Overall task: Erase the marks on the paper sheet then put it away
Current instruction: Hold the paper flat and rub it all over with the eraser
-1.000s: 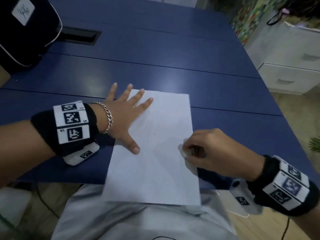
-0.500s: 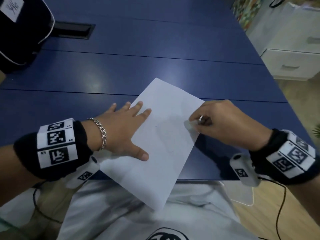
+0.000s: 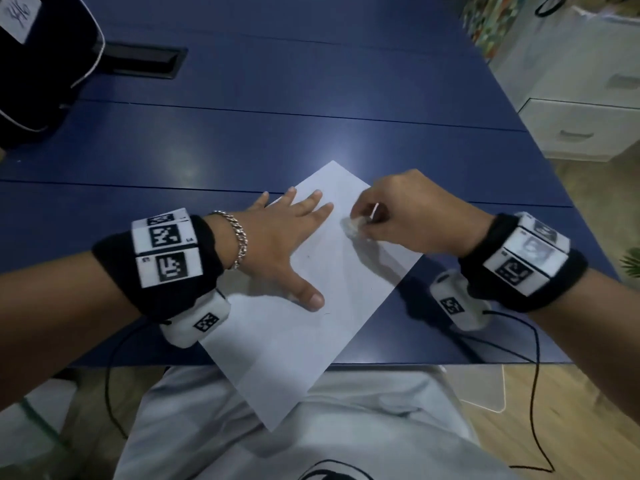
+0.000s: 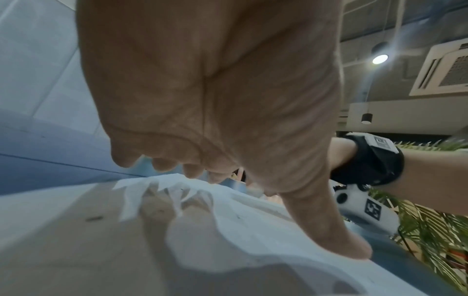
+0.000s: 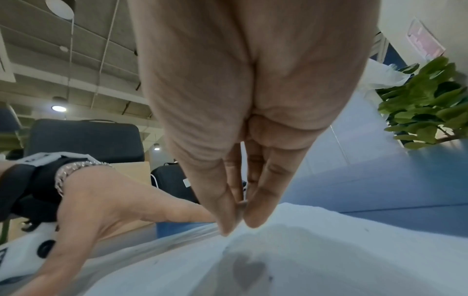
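Note:
A white paper sheet lies turned on a diagonal on the blue table, its near corner hanging over the table's front edge. My left hand lies flat on the sheet's left part, fingers spread and straight, thumb out. My right hand pinches a small white eraser and holds it against the sheet near its far right edge. In the right wrist view the fingertips press together down onto the paper. A tiny dark mark shows beside the left palm.
A black bag stands at the table's far left, with a dark cable slot beside it. White drawers stand to the right of the table. Black cables hang from both wrists by the front edge.
The sheet has turned from nearly straight to diagonal under my left hand. My right hand with the eraser has moved from the sheet's near right edge up toward its far corner.

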Motion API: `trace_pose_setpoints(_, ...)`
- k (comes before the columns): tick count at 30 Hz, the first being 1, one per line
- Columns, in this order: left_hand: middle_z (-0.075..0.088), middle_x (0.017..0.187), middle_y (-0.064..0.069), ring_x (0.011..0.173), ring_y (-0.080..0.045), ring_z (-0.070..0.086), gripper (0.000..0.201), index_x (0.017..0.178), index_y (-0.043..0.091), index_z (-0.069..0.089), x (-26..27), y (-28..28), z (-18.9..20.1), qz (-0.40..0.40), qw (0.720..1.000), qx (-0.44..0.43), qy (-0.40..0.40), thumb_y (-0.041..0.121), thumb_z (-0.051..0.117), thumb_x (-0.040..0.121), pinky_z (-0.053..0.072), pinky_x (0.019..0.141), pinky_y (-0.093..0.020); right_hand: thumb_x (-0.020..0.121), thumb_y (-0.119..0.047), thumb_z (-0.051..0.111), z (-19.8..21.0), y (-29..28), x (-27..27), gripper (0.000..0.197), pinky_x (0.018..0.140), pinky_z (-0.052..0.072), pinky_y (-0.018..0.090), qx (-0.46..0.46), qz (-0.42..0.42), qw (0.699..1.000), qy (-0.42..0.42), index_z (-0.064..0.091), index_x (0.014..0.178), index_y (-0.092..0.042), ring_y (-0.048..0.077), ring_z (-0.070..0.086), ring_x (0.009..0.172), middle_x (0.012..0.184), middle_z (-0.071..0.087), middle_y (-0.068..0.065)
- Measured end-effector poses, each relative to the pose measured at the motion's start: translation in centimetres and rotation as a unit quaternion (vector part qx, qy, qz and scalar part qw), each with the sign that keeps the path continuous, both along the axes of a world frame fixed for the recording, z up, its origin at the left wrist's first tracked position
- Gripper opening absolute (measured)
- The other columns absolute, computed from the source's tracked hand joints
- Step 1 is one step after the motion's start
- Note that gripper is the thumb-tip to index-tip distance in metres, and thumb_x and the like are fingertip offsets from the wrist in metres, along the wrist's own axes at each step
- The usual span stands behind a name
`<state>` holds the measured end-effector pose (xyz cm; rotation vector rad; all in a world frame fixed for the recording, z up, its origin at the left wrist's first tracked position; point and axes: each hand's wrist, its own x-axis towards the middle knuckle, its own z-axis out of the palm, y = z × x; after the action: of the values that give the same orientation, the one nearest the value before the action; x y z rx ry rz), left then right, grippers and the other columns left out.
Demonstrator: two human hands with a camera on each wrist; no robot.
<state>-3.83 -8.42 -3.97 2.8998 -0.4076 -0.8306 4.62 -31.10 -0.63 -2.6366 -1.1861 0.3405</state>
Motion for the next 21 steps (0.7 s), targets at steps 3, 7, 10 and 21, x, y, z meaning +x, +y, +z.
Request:
trace_pose_setpoints(3, -0.033, 0.168, 0.009, 0.157, -0.028, -0.027, 0.161, 0.160, 0.034, -0.027, 0.2, -0.6, -0.8, 0.002, 1.000, 0.026, -0.003, 0.107, 0.055, 0.043, -0.005, 0.125, -0.066, 0.090, -0.017, 0.066, -0.6, 1.5, 0.6, 0.021, 0.076, 0.054, 0.029, -0.011, -0.004, 0.999, -0.038, 0.078, 0.107, -0.017, 0.017, 0.068, 0.086, 0.094, 0.076, -0.003)
trace_pose_setpoints(7, -0.035, 0.167, 0.011, 0.157, -0.029, -0.026, 0.164, 0.158, 0.037, -0.032, 0.1, -0.7, -1.0, 0.004, 0.999, 0.051, -0.009, 0.112, 0.043, 0.033, -0.006, 0.122, -0.072, 0.089, -0.033, 0.050, -0.7, 1.9, -2.8, 0.028, 0.065, 0.049, 0.031, -0.049, 0.106, 0.993, -0.010, 0.071, 0.081, -0.016, 0.020, 0.061, 0.067, 0.074, 0.067, 0.000)
trace_pose_setpoints(10, -0.036, 0.167, 0.012, 0.158, -0.030, -0.025, 0.163, 0.157, 0.037, -0.033, 0.1, -0.7, -1.0, 0.004, 0.998, 0.059, -0.008, 0.113, 0.040, 0.032, -0.007, 0.120, -0.075, 0.085, -0.045, 0.038, -0.3, 1.5, -4.0, 0.045, 0.069, 0.051, 0.035, -0.093, 0.191, 0.977, 0.026, 0.071, 0.080, -0.016, 0.024, 0.061, 0.069, 0.075, 0.067, 0.002)
trace_pose_setpoints(21, -0.039, 0.165, 0.012, 0.157, -0.028, -0.027, 0.159, 0.155, 0.043, -0.034, 0.1, -1.0, -0.6, 0.010, 0.997, 0.071, 0.002, 0.110, 0.052, 0.039, -0.008, 0.114, -0.082, 0.081, -0.035, 0.062, 0.2, 0.1, -3.9, 0.018, 0.070, 0.053, 0.035, -0.105, 0.179, 0.977, 0.052, 0.071, 0.084, -0.020, 0.017, 0.062, 0.073, 0.082, 0.067, -0.002)
